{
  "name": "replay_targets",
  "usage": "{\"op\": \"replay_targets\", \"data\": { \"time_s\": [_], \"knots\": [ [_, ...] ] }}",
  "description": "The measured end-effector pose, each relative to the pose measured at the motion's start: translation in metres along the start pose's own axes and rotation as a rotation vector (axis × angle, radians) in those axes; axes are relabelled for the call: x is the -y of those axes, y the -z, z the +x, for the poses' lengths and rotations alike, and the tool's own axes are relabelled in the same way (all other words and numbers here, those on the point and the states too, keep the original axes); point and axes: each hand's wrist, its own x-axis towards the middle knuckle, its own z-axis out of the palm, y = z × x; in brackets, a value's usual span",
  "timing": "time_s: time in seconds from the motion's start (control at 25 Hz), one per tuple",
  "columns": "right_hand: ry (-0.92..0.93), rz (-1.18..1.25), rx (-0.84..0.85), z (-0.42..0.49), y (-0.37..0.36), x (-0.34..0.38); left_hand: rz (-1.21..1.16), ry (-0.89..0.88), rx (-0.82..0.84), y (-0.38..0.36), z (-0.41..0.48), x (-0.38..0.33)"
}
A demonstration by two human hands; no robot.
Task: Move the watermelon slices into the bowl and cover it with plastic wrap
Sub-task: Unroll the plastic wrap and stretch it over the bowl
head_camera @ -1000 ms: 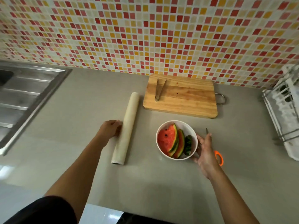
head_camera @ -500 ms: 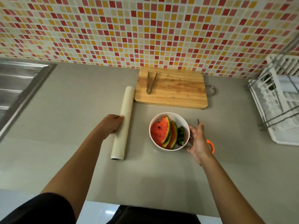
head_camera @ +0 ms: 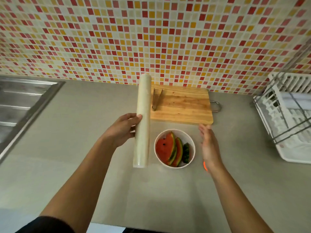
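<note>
White bowl (head_camera: 182, 136) w/ watermelon slices (head_camera: 165, 148) on surface (head_camera: 84, 123); L hand (head_camera: 122, 130) grips plastic wrap roll (head_camera: 143, 115); R hand (head_camera: 209, 145) straight-fingered, holding nothing.

One view alone is given, taken by a wide-angle camera worn on the head. The counter (head_camera: 75, 148) is looked down on steeply from its near edge, and the wall (head_camera: 151, 39) is faced at 12 o'clock. The bowl (head_camera: 185, 137) is seen close, just below centre. The left arm (head_camera: 80, 182) and right arm (head_camera: 235, 199) are seen entering from 7 and 5 o'clock. The sink (head_camera: 20, 101) at 9 o'clock and the rack (head_camera: 289, 118) at 3 o'clock are cropped by the frame edges.
</note>
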Motion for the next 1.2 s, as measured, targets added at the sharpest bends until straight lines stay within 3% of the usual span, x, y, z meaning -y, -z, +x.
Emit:
{"op": "replay_targets", "data": {
  "time_s": [0.24,0.52,0.68,1.04,1.2],
  "knots": [
    [0.364,-0.139,0.162,-0.027,0.004,0.056,-0.089,-0.234,0.060,-0.071,-0.020,-0.060],
    [0.379,0.067,0.064,-0.017,0.005,0.097,-0.003,-0.402,0.025,-0.121,-0.035,-0.072],
    [0.396,0.077,0.195,0.014,0.006,0.160,0.087,-0.483,0.042,-0.142,-0.043,-0.073],
    [0.443,0.241,-0.033,0.039,0.011,0.198,0.276,-0.682,-0.063,-0.156,-0.045,-0.062],
    [0.465,0.290,-0.123,0.039,0.008,0.203,0.250,-0.709,-0.051,-0.164,-0.044,-0.054]
  ]
}}
